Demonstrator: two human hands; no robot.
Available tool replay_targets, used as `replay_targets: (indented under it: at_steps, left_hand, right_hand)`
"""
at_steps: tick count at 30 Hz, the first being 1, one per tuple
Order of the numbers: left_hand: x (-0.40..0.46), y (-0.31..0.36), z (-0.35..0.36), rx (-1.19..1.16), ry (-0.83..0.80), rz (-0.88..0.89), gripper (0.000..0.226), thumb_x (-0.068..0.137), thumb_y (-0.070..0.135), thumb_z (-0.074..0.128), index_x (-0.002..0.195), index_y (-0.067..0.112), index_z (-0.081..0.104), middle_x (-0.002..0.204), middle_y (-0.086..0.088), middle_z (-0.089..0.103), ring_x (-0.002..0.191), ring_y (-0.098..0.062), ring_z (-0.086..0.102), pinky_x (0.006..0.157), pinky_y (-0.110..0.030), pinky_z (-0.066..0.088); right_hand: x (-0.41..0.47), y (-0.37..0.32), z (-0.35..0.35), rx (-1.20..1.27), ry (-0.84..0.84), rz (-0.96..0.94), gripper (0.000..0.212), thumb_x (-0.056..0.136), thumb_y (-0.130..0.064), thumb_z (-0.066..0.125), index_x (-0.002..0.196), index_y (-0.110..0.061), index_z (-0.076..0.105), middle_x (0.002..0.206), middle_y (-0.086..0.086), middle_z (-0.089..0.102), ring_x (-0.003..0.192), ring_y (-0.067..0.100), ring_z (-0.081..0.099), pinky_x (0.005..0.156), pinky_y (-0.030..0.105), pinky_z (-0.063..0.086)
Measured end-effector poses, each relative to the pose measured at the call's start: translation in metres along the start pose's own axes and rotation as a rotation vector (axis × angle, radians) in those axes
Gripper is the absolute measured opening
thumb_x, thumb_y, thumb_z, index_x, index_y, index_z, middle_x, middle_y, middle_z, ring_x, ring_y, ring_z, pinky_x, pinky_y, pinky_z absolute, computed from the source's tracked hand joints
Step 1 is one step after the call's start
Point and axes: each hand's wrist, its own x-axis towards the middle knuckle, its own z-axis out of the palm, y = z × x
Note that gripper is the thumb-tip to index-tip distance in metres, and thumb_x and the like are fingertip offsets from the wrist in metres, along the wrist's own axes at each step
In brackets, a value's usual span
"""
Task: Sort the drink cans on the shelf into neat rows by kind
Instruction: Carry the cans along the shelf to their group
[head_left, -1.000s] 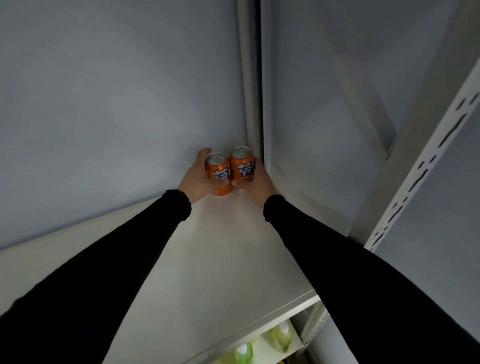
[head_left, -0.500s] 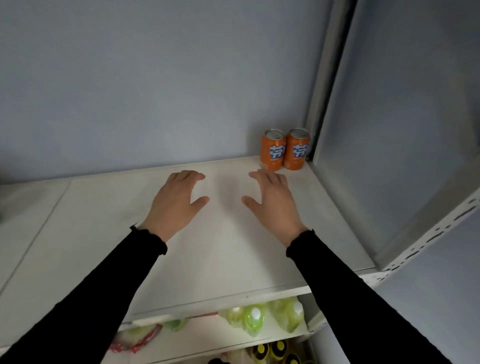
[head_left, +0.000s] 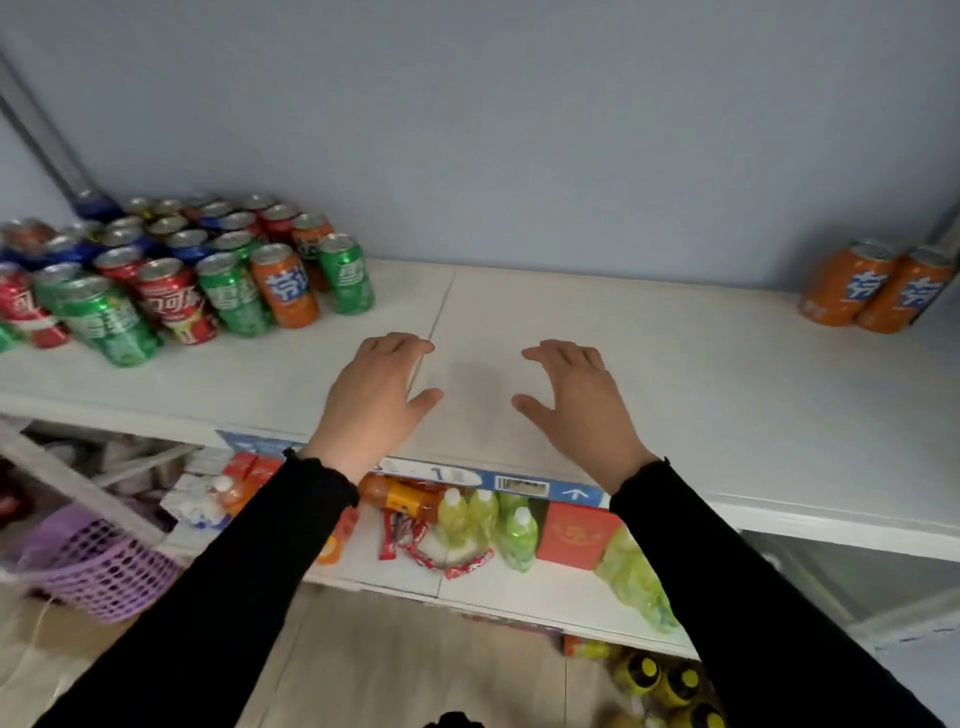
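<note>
L hand (head_left: 371, 397) + R hand (head_left: 576, 405): open, empty, pulled back | orange cans (head_left: 878, 288) now far right

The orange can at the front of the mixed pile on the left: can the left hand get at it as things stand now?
Probably yes. The left hand is open and empty over the bare shelf, and the orange can stands at the pile's front edge with nothing between them; green cans flank it closely.

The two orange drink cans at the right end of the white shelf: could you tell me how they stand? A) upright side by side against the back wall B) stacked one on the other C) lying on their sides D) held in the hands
A: the two orange drink cans stand upright side by side at the back right of the white shelf, while the left hand and right hand are open and hold nothing.
</note>
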Motion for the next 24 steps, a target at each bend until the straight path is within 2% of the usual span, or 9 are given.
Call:
replay_targets:
  at_steps: [10, 19, 24]
  left_hand:
    - [-0.044, -0.122, -0.052, -0.014, 0.054, -0.127, 0.05, 0.093, 0.036, 0.066, 0.139, 0.02, 0.052, 0.139, 0.001, 0.052, 0.126, -0.021, 0.044, 0.103, -0.036, 0.042]
    - [0.021, -0.202, -0.076, 0.076, 0.1, -0.191, 0.071, 0.085, 0.033, 0.077, 0.146, 0.014, 0.045, 0.14, -0.011, 0.052, 0.127, -0.033, 0.046, 0.104, -0.044, 0.041]
    - [0.064, -0.233, -0.082, 0.152, 0.119, -0.185, 0.078, 0.078, 0.03, 0.083, 0.144, 0.012, 0.046, 0.139, -0.012, 0.051, 0.129, -0.031, 0.042, 0.104, -0.043, 0.038]
  right_hand:
    - [0.046, -0.115, 0.055, 0.031, -0.059, -0.108, 0.054, 0.091, -0.039, 0.066, 0.14, -0.019, 0.051, 0.139, 0.002, 0.052, 0.127, 0.025, 0.044, 0.102, 0.04, 0.041]
    - [0.136, -0.134, 0.1, 0.127, -0.088, -0.036, 0.063, 0.092, -0.036, 0.066, 0.147, -0.015, 0.042, 0.142, 0.004, 0.05, 0.13, 0.024, 0.042, 0.104, 0.03, 0.035]
    - [0.188, -0.132, 0.126, 0.252, -0.121, 0.069, 0.072, 0.09, -0.034, 0.07, 0.15, -0.011, 0.035, 0.143, 0.008, 0.049, 0.13, 0.025, 0.045, 0.104, 0.031, 0.036]
